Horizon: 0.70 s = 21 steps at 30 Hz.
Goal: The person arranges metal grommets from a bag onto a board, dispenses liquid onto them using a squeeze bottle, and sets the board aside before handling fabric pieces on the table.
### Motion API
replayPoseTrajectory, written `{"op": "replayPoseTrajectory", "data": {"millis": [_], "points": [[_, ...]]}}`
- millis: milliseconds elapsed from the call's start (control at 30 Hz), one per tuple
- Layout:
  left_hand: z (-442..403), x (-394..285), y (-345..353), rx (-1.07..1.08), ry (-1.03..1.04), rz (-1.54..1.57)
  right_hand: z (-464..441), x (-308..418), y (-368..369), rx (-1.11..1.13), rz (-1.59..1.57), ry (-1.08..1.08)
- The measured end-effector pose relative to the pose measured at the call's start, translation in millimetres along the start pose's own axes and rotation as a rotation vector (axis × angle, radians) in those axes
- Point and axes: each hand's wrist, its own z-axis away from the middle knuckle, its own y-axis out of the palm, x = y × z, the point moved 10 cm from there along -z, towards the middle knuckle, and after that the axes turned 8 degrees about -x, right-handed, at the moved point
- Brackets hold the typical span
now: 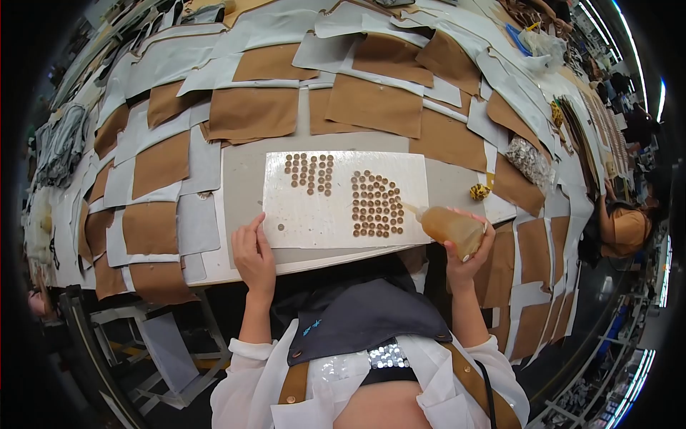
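My right hand (pixel 468 250) is wrapped round a translucent squeeze bottle (pixel 451 227) with amber contents. The bottle is tilted, its nozzle pointing left to the edge of a block of round brown discs (pixel 377 207), which look like buttons or snaps. These lie in rows on a white board (pixel 314 222). A second, smaller group of discs (pixel 309 171) sits at the board's upper left, and one lone disc (pixel 281 227) is near the lower left. My left hand (pixel 254 250) rests at the board's left edge, fingers loosely stretched out, holding nothing.
Brown rectangular pieces (pixel 254 112) and pale grey sheets (pixel 200 164) overlap across the table around the board. A clear bag of small pieces (pixel 529 161) and a yellow-black roll (pixel 479 191) lie to the right. Another person (pixel 625 229) is at the far right.
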Motion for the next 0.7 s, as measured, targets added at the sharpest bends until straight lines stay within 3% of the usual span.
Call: {"op": "replayPoseTrajectory", "data": {"millis": [267,367,467,567,667,700], "points": [[-0.6,0.4,-1.2,0.005,0.002,-0.014,3.1,-5.2,-3.2,-0.047,-0.023,0.055],[0.4,0.7,0.3,0.009,0.0,-0.018,8.1,-21.2,-17.0,-0.081,-0.092,0.227],[0.3,0.1,0.7,0.01,0.0,-0.013,23.8,-66.1,-32.9,-0.25,-0.449,0.572],[-0.1,-0.4,0.0,0.006,0.006,-0.008,21.8,-72.8,-15.1,-0.331,-1.033,0.915],[0.6,1.6,0.3,0.006,0.003,-0.003,20.6,-73.6,-7.9,-0.299,-1.182,1.027],[1.2,2.6,0.1,0.006,-0.002,-0.003,18.2,-75.8,-19.2,-0.302,-0.997,0.896]]}}
